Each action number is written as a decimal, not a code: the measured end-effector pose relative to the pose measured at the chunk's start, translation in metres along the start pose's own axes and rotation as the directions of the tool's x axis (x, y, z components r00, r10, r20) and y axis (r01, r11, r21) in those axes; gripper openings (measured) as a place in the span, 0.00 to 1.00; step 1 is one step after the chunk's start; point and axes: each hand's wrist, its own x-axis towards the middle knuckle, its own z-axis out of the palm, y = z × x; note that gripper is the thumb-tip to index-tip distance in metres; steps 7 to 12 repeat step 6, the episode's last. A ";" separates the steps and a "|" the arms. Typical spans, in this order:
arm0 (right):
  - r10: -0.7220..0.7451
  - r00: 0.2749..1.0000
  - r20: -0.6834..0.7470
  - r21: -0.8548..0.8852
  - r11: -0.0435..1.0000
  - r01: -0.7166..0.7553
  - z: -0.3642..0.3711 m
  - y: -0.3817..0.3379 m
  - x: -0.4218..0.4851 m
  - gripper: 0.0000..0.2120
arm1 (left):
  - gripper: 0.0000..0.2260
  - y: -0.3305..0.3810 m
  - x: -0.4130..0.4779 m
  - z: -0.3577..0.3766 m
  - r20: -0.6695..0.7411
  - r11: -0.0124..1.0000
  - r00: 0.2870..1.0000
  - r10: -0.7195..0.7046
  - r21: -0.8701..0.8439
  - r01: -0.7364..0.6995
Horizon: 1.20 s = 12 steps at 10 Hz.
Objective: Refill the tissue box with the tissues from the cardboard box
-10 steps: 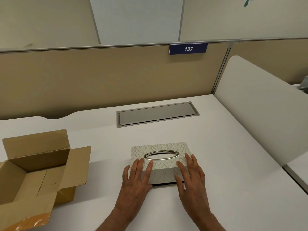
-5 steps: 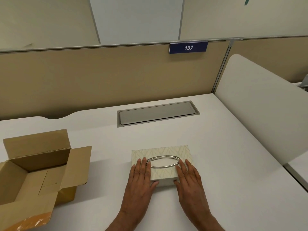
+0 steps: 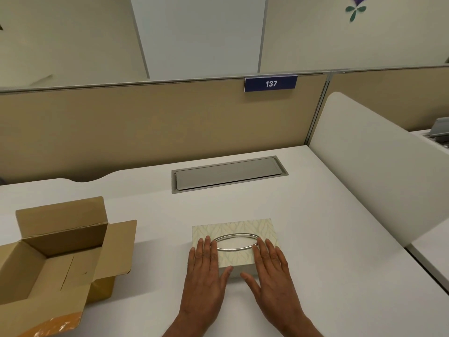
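The tissue box (image 3: pixel 243 227) has a pale leaf pattern and a silver oval ring (image 3: pixel 237 242) around its top slot. It sits closed on the white desk (image 3: pixel 340 251), straight in front of me. My left hand (image 3: pixel 206 271) lies flat on the left of its lid, and my right hand (image 3: pixel 272 268) on the right. Both thumbs rest against the front face. No tissue shows in the slot. At the left, the brown cardboard box (image 3: pixel 60 229) stands with its flaps open, and the part of its inside that I see is bare.
A grey cable hatch (image 3: pixel 228 173) is set into the desk behind the tissue box. A beige partition (image 3: pixel 145 127) with a blue "137" sign (image 3: pixel 271 83) closes the back. A white rounded divider (image 3: pixel 376 171) closes the right side.
The tissue box's cover was raised at the front with a dark gap under it. It now sits flat and closed, and both hands have slid further onto its top.
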 end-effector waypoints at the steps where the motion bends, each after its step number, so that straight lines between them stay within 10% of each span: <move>1: 0.010 0.999 0.034 -0.030 1.000 -0.009 -0.002 -0.001 0.000 0.34 | 0.32 0.004 0.000 -0.003 0.029 0.998 0.998 -0.063 0.004 0.063; 12: 0.104 0.993 -0.053 0.084 0.991 -0.100 -0.075 -0.058 0.011 0.28 | 0.32 0.034 -0.021 -0.084 -0.184 0.973 0.972 -0.145 -0.207 0.106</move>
